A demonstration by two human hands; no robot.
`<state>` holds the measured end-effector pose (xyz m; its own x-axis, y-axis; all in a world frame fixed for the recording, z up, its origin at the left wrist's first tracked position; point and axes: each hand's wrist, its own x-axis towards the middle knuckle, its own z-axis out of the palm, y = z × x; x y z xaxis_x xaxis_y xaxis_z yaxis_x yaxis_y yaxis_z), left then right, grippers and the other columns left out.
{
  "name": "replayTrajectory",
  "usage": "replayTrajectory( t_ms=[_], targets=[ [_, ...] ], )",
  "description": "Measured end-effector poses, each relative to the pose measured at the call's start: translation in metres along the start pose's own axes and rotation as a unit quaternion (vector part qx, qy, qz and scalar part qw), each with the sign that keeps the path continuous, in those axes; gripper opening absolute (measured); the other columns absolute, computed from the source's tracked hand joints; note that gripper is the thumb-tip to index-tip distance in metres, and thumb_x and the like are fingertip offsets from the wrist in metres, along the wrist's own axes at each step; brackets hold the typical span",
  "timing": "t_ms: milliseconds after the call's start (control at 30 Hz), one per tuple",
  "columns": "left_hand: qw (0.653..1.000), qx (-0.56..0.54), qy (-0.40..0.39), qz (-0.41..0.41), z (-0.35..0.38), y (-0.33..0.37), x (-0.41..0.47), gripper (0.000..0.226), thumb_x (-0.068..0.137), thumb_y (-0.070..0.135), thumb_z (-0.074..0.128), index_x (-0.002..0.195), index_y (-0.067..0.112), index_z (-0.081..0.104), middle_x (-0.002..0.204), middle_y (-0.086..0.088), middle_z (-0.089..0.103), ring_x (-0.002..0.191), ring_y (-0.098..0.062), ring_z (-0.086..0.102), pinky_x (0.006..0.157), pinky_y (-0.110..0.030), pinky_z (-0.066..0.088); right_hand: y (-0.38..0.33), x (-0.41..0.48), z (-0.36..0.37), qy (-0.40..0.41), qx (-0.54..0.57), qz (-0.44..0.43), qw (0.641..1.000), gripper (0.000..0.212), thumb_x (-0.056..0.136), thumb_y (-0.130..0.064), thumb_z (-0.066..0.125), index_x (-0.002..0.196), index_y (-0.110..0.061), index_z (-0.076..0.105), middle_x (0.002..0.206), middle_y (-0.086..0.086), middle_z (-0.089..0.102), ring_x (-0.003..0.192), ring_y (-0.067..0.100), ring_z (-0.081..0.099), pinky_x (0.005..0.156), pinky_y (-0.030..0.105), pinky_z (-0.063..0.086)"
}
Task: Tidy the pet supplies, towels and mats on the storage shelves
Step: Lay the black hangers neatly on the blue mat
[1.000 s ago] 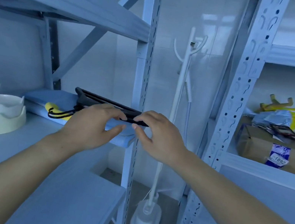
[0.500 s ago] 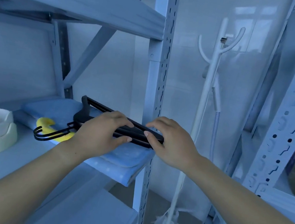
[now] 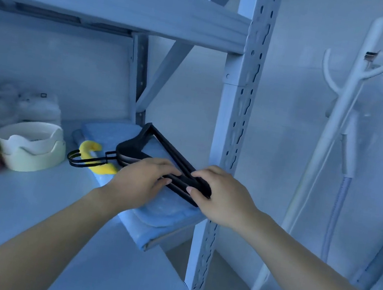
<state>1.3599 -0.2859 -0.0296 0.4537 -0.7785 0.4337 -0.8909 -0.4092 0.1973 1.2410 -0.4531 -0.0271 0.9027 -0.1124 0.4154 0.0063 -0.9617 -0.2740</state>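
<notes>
Gripping black hangers (image 3: 131,151) atop blue mat (image 3: 167,207), left hand (image 3: 141,182) and right hand (image 3: 222,198); cream bowl (image 3: 31,156) nearby, contents unclear.

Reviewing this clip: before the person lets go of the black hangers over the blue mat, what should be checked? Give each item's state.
1. Grip: left hand and right hand both pinch the black hangers: ok.
2. Support: the hangers are over the blue mat, not past it: ok.
3. Mat seated: its near corner seems to overhang the shelf edge: not ok.
4. Sorting: the yellow hanger lies under the black ones, not stacked with them: not ok.
5. Clearance: the hangers are apart from the white bowl: ok.
</notes>
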Motion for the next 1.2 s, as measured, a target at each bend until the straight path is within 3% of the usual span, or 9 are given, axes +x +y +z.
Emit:
replayTrajectory(
  t_ms=[100,200,300,433,600,700,900,1200],
  targets=[
    [0.998,0.028,0.005,-0.048,0.003,0.010,0.000,0.029,0.094,0.021,0.050,0.120,0.030,0.057,0.119,0.015,0.053,0.103,-0.005,0.052,0.078,-0.025,0.046,0.008,0.004,-0.001,-0.015,0.004,-0.022,1.000,0.040,0.090,-0.047,0.048,0.125,-0.027,0.052,0.121,-0.012,0.050,0.104,0.012,0.053,0.084,0.035,0.048],
    [0.995,0.055,0.018,-0.087,0.005,0.021,-0.004,0.030,0.093,0.024,0.051,0.122,0.031,0.056,0.121,0.014,0.051,0.106,-0.006,0.051,0.072,-0.021,0.041,0.014,0.009,0.003,-0.031,0.000,-0.043,0.999,0.033,0.089,-0.045,0.049,0.109,-0.022,0.062,0.110,-0.010,0.054,0.099,0.015,0.054,0.077,0.035,0.050],
    [0.989,0.073,0.038,-0.126,0.003,0.031,-0.013,0.031,0.092,0.025,0.052,0.123,0.030,0.056,0.122,0.013,0.051,0.110,-0.008,0.051,0.079,-0.022,0.043,0.015,0.013,0.007,-0.035,-0.005,-0.058,0.998,0.032,0.088,-0.044,0.050,0.100,-0.016,0.064,0.105,-0.007,0.055,0.093,0.017,0.055,0.071,0.033,0.050],
    [0.978,0.090,0.046,-0.182,-0.002,0.040,-0.031,0.031,0.092,0.028,0.053,0.122,0.033,0.055,0.128,0.015,0.049,0.116,-0.008,0.048,0.091,-0.032,0.047,0.012,0.015,0.012,-0.026,-0.011,-0.074,0.997,0.034,0.089,-0.038,0.052,0.104,-0.009,0.062,0.115,-0.001,0.053,0.100,0.021,0.053,0.074,0.032,0.049],
    [0.963,0.107,0.033,-0.244,-0.012,0.054,-0.036,0.032,0.092,0.031,0.051,0.124,0.034,0.052,0.132,0.016,0.048,0.121,-0.006,0.043,0.093,-0.025,0.041,0.009,0.010,0.018,-0.035,-0.004,-0.094,0.995,0.031,0.091,-0.034,0.049,0.105,-0.008,0.058,0.112,0.001,0.050,0.101,0.023,0.051,0.070,0.029,0.043],
    [0.956,0.111,0.021,-0.272,-0.007,0.063,-0.037,0.033,0.093,0.033,0.051,0.125,0.033,0.051,0.134,0.014,0.046,0.122,-0.007,0.043,0.093,-0.024,0.039,0.012,0.006,0.021,-0.042,0.017,-0.094,0.995,0.032,0.094,-0.034,0.047,0.106,-0.006,0.056,0.120,0.002,0.047,0.101,0.024,0.052,0.076,0.034,0.049],
    [0.944,0.117,0.008,-0.309,0.003,0.065,-0.033,0.035,0.092,0.037,0.050,0.127,0.035,0.048,0.136,0.012,0.043,0.120,-0.011,0.045,0.093,-0.031,0.044,0.023,0.004,0.024,-0.037,0.039,-0.110,0.992,0.033,0.096,-0.029,0.047,0.116,-0.003,0.051,0.129,0.006,0.043,0.107,0.026,0.050,0.091,0.033,0.043],
    [0.935,0.134,-0.020,-0.328,0.008,0.052,-0.030,0.037,0.091,0.039,0.050,0.128,0.038,0.045,0.138,0.012,0.042,0.119,-0.012,0.046,0.091,-0.031,0.045,0.029,0.009,0.029,-0.046,0.020,-0.138,0.989,0.032,0.097,-0.029,0.044,0.117,-0.004,0.050,0.138,0.006,0.036,0.113,0.025,0.046,0.097,0.028,0.038]
  ],
)
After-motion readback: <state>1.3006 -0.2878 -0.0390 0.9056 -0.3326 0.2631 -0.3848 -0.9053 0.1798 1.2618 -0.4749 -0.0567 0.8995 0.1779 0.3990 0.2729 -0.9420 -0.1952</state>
